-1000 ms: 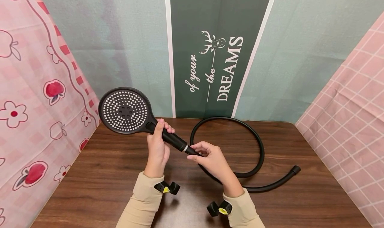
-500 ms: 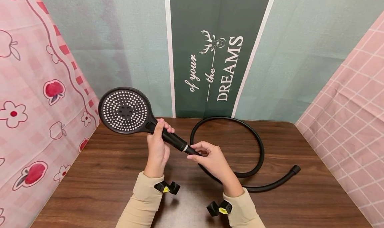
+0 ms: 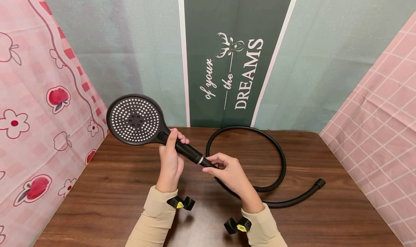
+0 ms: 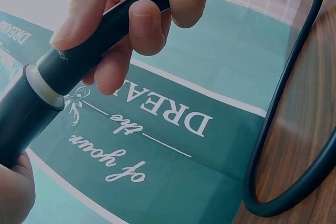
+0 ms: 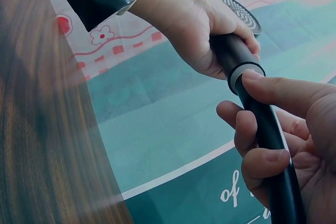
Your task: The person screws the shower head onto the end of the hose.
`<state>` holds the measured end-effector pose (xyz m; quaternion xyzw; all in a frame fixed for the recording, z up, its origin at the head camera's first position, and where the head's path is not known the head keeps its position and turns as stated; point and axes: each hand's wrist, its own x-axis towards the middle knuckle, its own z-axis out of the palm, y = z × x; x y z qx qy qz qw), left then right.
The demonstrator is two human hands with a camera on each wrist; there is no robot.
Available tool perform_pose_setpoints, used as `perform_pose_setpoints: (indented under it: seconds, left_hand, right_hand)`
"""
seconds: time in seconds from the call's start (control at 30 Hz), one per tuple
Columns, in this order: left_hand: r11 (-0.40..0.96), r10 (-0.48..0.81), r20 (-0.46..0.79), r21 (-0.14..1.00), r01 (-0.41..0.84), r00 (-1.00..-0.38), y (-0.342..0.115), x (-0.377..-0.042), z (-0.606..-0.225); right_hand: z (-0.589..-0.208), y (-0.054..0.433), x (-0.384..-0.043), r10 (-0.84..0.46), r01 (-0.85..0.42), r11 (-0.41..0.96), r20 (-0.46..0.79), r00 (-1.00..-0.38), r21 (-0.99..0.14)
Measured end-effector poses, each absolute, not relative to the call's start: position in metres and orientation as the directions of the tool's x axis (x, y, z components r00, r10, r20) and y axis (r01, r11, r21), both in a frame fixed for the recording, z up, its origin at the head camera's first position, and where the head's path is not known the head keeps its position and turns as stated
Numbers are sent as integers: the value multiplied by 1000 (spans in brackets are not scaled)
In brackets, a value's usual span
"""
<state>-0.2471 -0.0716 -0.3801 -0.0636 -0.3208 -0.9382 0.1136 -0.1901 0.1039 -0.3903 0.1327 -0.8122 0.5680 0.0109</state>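
Note:
A black shower head point(image 3: 134, 120) with pale nozzles faces up at the left of the head view. My left hand point(image 3: 170, 164) grips its handle, thumb lying along the top. Below the handle, my right hand point(image 3: 230, 173) pinches the end fitting of a black shower hose point(image 3: 283, 164). This fitting lines up with the handle's end, and a white ring point(image 4: 42, 85) shows at the joint in the left wrist view. Seen from the right wrist, the right thumb point(image 5: 268, 85) presses by that ring while the other fingers curl under the hose.
The rest of the hose loops over the brown wooden table point(image 3: 107, 203), its free end point(image 3: 320, 183) lying at the right. A green printed backdrop point(image 3: 208, 23) rises behind the table. Pink cloths hang on both sides. Each wrist carries a small black camera point(image 3: 186, 203).

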Motion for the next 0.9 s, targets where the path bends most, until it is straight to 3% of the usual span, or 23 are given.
perform_pose_setpoints:
  seconds: [0.9]
  left_hand:
    - [-769,-177,190,585,257,-966,-71,-246,-380]
  right_hand:
    - [-389,104,-189,-213,-217,312,154,-965,-925]
